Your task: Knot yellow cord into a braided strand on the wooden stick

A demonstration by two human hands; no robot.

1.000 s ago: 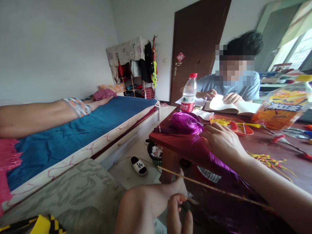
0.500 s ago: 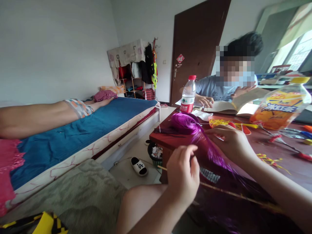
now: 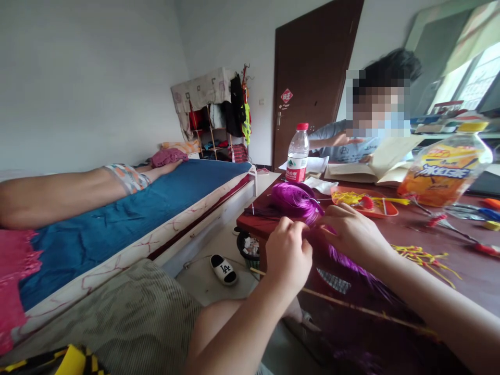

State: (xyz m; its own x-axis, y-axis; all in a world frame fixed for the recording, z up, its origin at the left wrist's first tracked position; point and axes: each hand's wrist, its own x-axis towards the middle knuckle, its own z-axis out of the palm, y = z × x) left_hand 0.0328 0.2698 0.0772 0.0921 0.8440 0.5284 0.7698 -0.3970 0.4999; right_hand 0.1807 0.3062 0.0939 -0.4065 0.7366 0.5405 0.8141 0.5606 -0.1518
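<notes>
A bundle of shiny purple strands (image 3: 295, 199) lies at the near left corner of the dark red table (image 3: 437, 276). Its strands trail down toward my lap. My left hand (image 3: 289, 255) is raised at the table edge, fingers pinched on purple strands just below the bundle. My right hand (image 3: 351, 232) rests beside it on the right, fingers closed on the same strands. A thin wooden stick (image 3: 351, 307) lies slanted across my lap under both arms.
A water bottle (image 3: 297, 159), an orange tray of yellow bits (image 3: 363, 200), a large orange-labelled bottle (image 3: 445, 169) and loose yellow pieces (image 3: 425, 258) are on the table. A person across it holds an open book (image 3: 375, 166). Left, someone lies on a blue bed (image 3: 156, 203). A slipper (image 3: 223, 269) is on the floor.
My left hand rose from my lap to the table edge and pinched the purple strands beside my right hand. The person opposite lifted a book page.
</notes>
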